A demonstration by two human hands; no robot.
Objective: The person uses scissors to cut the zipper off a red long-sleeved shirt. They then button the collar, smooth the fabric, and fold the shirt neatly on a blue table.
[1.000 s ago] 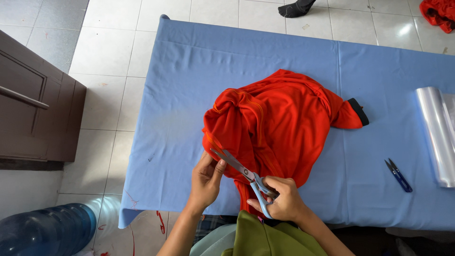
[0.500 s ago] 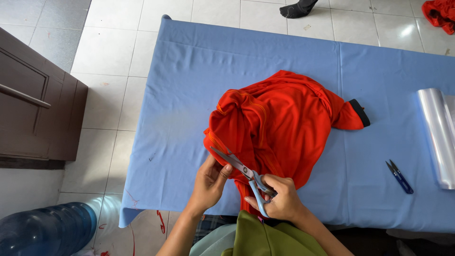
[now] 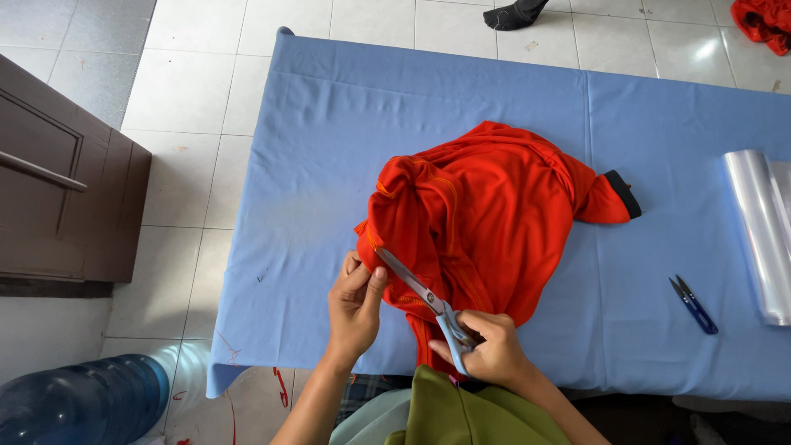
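Observation:
A crumpled red garment (image 3: 486,214) with a black cuff lies on the table's blue cloth (image 3: 346,124). My left hand (image 3: 354,309) pinches the garment's near left edge. My right hand (image 3: 488,350) grips the blue handles of a pair of scissors (image 3: 420,297). The blades point up and left, with their tips at the cloth edge just beside my left fingers.
Small blue thread snips (image 3: 694,305) lie on the right of the table, beside a roll of clear plastic (image 3: 758,231). A dark wooden cabinet (image 3: 58,189) stands at left, a blue water jug (image 3: 78,404) below it. More red cloth (image 3: 762,21) lies on the tiled floor.
Both hands and the scissors stay at the garment's near edge. The view has shifted slightly; the scissor blades sit a little closer to my left fingers.

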